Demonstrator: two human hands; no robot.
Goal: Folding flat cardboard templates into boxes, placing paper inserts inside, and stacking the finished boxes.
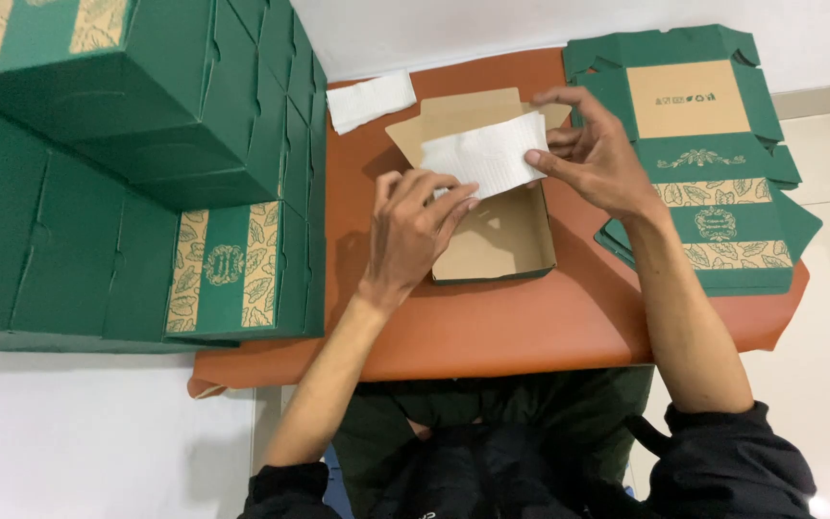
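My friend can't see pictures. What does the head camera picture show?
Two hands, left hand and right hand, hold a white paper sheet over an open brown box on an orange table. Green boxes are stacked left.

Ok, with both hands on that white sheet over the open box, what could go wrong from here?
1. The white paper sheet is thin and pinched between left hand and right hand; pulling apart could tear it.
2. The open box has a loose lid flap, so the sheet might land crooked.
3. The flat box blanks overhang the table edge and could slide if elbowed.
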